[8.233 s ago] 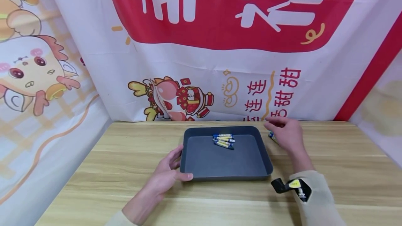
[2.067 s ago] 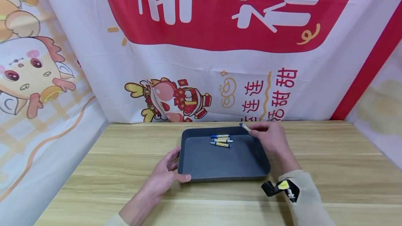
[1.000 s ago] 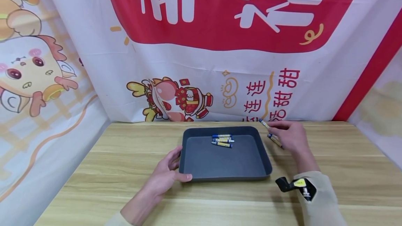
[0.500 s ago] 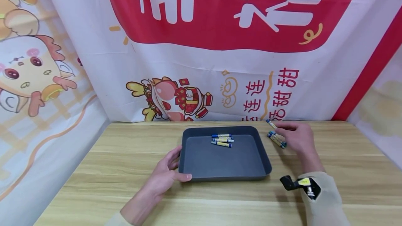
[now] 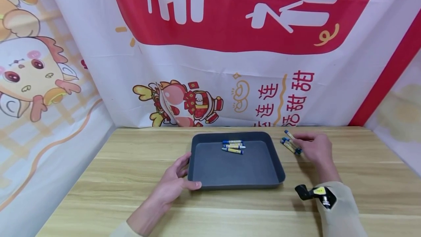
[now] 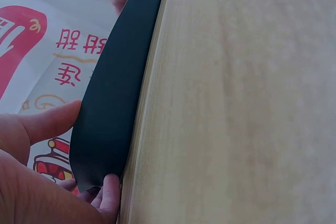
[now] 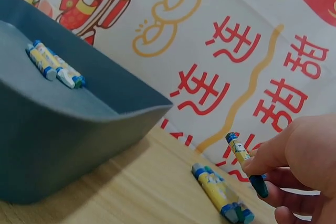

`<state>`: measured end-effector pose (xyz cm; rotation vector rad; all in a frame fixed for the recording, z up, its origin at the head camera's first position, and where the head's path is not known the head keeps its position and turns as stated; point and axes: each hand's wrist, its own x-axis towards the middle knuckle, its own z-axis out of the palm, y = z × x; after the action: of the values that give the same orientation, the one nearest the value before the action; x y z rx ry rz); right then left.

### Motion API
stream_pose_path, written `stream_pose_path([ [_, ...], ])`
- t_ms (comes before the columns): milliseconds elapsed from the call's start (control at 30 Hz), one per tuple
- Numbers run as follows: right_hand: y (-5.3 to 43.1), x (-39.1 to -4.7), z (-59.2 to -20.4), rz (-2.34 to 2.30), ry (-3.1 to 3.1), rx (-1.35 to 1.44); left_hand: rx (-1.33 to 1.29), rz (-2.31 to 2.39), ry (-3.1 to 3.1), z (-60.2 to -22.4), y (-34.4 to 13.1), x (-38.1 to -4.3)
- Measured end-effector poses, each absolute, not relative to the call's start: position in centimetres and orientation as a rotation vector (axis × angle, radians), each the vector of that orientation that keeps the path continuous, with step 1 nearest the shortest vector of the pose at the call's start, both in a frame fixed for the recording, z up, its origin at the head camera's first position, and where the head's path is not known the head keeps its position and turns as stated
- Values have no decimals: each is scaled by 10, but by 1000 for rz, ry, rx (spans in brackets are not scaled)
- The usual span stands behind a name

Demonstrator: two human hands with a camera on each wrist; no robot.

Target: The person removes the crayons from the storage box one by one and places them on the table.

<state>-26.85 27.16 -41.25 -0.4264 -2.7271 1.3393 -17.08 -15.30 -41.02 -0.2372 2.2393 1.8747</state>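
Observation:
My left hand (image 5: 175,181) grips the near left corner of a dark grey tray (image 5: 236,173), thumb at the rim and fingers around the side; the left wrist view shows the tray's outer wall (image 6: 113,98). My right hand (image 5: 318,150) pinches a crayon (image 7: 239,151) between thumb and fingers. This crayon has a yellow wrapper, a blue end and a dark green tip. It is tilted just above a small pile of crayons (image 7: 214,190) on the table, right of the tray. Several other crayons (image 5: 233,151) lie side by side inside the tray, towards its back.
The wooden table (image 5: 131,178) ends at the back against a white and red printed cloth (image 5: 184,65). Another printed cloth (image 5: 39,83) hangs along the left side. A black camera mount (image 5: 315,193) sits on the right sleeve.
My right hand has carried the crayon from over the tray's back right corner rightward and down to the pile. The tray holds fewer crayons than at first. My left hand stays in place.

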Motion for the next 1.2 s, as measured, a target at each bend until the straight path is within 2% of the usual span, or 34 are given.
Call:
stream_pose_path([
  [1200,279,-271,-432,1285,-2727,-583,-263,1862,2236,-409,-152,-172],
])
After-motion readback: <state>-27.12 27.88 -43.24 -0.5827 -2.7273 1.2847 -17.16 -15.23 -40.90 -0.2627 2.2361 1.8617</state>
